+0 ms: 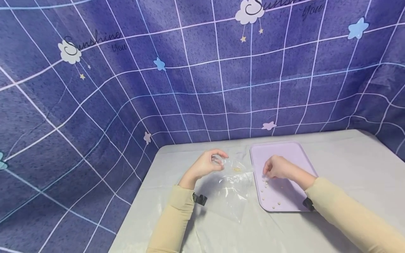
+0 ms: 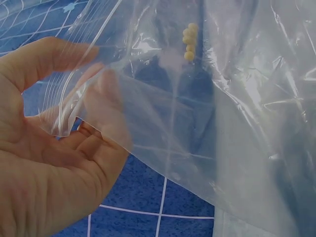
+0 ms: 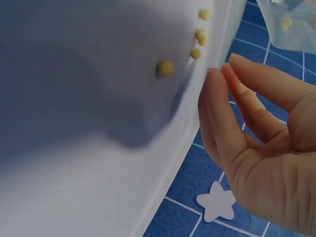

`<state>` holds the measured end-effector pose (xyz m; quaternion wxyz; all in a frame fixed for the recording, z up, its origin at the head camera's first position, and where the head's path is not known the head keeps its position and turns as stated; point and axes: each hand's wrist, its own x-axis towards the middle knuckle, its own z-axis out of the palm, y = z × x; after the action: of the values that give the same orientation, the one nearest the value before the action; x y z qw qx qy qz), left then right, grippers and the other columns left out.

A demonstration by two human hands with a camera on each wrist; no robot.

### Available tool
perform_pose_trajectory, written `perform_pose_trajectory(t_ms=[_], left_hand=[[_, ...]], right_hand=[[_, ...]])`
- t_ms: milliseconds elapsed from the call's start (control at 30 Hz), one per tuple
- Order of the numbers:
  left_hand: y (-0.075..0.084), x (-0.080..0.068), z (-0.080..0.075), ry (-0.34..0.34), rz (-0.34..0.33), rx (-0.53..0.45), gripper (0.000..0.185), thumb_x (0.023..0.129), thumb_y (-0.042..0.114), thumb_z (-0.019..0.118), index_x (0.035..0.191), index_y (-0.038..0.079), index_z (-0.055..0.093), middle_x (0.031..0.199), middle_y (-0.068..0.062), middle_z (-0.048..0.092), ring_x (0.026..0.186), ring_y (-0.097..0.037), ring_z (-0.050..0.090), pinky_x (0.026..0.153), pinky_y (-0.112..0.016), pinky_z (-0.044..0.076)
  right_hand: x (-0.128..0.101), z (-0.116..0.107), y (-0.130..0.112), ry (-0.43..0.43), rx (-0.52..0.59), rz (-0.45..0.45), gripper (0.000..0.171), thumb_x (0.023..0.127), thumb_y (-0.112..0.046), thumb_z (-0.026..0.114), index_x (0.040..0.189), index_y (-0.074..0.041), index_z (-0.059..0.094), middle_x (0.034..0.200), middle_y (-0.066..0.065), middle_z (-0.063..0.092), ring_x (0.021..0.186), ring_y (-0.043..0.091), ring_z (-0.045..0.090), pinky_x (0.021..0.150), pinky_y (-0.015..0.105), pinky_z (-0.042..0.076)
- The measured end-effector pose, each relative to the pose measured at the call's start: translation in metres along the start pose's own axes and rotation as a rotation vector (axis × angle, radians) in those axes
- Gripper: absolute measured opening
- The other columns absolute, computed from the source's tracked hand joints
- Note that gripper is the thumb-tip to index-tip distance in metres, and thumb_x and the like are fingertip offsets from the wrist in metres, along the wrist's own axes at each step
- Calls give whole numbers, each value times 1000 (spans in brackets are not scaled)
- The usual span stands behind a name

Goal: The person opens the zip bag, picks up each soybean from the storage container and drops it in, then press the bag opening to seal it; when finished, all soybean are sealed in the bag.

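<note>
i judge this as bagging balls [image 3: 165, 68] lying on the tray [image 1: 291, 151]: left hand [image 1: 205, 165] grips the bag [image 1: 232, 191]; right hand [image 1: 280, 167], fingertips close together, catch unclear; next needs a careful pinch.

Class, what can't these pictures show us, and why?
Far end of clear bag: left wrist view, cut by right edge.
Yellow balls in the bag: head view, too small to count.
The tray: head view, partly hidden by the right forearm.
Anything the right hand pinches: right wrist view, hidden by its fingers.
</note>
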<state>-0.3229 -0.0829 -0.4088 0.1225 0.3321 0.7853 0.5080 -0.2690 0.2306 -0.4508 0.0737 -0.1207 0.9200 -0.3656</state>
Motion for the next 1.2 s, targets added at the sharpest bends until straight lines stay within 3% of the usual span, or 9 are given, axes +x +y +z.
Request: perform_pose_trajectory(t_ms=[433,767,933,1067,1200], left_hand=[[-3,-3,-5,8,-5,18,42,79,-7,73,120,-1,67,118,-11,67,89,-18,64,80,-33,58],[-3,-1,-3,1,-8,-12,42,79,-8,70,121,-3,65,126,-27,61,89,-16,64,78,-30,57],[1,-2,-2,1,-18,-12,42,79,-8,70,120,-2,66,124,-23,63,88,-16,64,77,-30,58],[2,-3,-1,-2,-19,-10,42,79,-9,70,120,-3,66,126,-24,62,89,-17,64,78,-30,57],[1,-2,0,5,2,8,43,78,-9,71,120,-3,66,124,-23,64,90,-16,64,80,-30,57]], right_hand=[[2,13,-3,-19,-47,28,19,64,13,75,72,-3,71,67,1,67,53,11,57,50,22,53],[7,12,5,-5,-88,-11,20,60,9,67,66,-9,70,58,-5,62,51,10,55,49,22,50],[7,-2,-6,25,2,-17,14,68,6,69,76,-4,74,64,-1,66,56,11,56,55,25,49],[7,-17,-38,105,165,-123,10,79,5,71,88,3,75,76,5,72,69,14,62,65,27,54],[11,-18,-74,147,207,-299,9,84,2,72,92,2,76,87,7,75,79,17,68,73,29,57]])
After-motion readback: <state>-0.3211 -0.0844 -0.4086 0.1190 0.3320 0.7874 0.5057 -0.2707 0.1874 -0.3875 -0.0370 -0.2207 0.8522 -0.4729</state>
